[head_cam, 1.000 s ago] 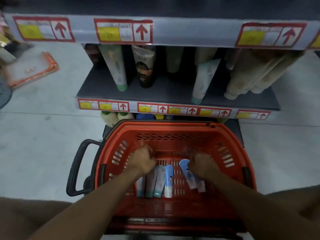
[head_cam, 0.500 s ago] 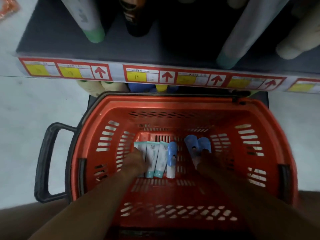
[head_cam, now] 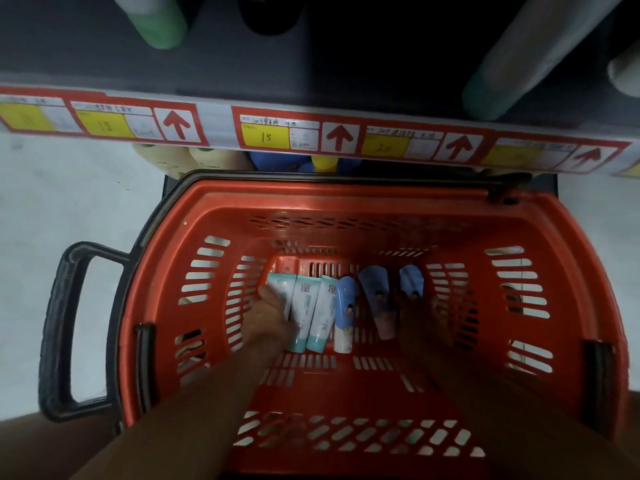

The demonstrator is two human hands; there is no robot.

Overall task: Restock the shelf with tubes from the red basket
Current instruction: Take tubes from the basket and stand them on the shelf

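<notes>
Head view is showing me reaching both hands into the red slotted plastic basket (head_cam: 346, 209), left hand (head_cam: 266, 320) closing on the white-and-teal tubes (head_cam: 306, 313), right hand (head_cam: 424, 320) too dim to judge beside the blue tubes (head_cam: 375, 303), six unshelved.

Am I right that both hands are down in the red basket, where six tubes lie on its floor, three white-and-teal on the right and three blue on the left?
Not quite: the sides are swapped. The head view shows the white-and-teal tubes on the left by the left hand, and the blue tubes on the right by the right hand. Both hands are in the red basket, with six tubes on its floor.
</notes>
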